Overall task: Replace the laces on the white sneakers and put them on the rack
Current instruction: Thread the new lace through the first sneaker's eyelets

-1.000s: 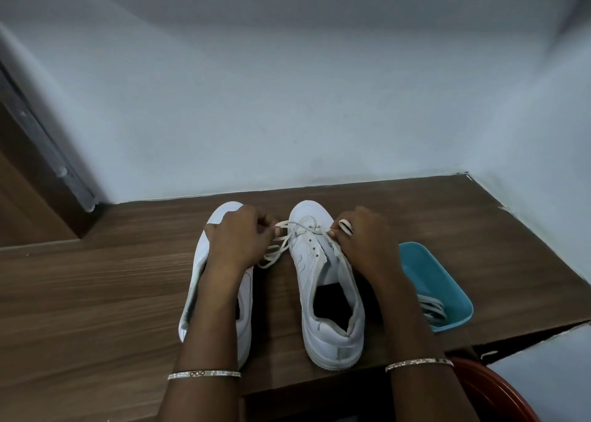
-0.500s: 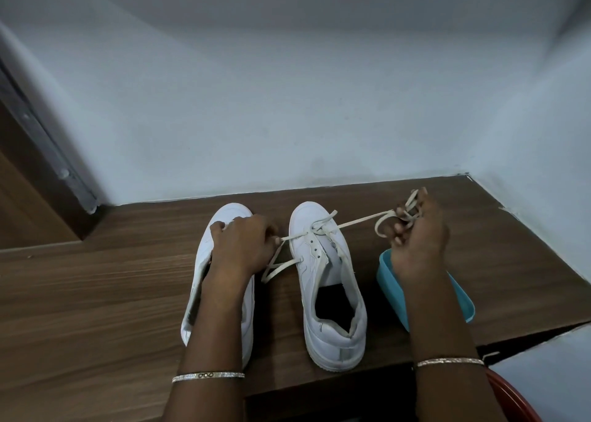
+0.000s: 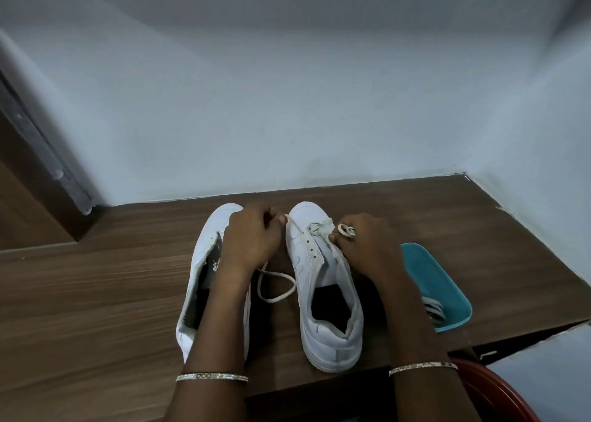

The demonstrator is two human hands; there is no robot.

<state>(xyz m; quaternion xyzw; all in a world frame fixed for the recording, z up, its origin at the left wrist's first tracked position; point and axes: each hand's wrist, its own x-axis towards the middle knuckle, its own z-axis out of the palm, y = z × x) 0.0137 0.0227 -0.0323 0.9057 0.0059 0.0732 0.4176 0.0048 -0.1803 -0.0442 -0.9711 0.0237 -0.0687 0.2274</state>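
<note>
Left hand (image 3: 252,239): fingers curled, thumb and forefinger pinching one end of the lace (image 3: 319,228) just beside the toe of the right sneaker (image 3: 332,338). Right hand (image 3: 364,248): fingers curled, gripping the other end at the eyelets nearest the toe, with a small loop wound over a finger. Slack lace lies on the tabletop (image 3: 96,309) between the shoes. Left sneaker (image 3: 204,255) is partly under the left forearm. Both shoes have toes toward the back edge and heels near the front edge. Teal tray (image 3: 425,271) with spare laces (image 3: 433,311) sits at the front right corner, beside the right forearm. Bangles (image 3: 211,377) on both wrists. Red tub (image 3: 492,389) below the front edge.
</note>
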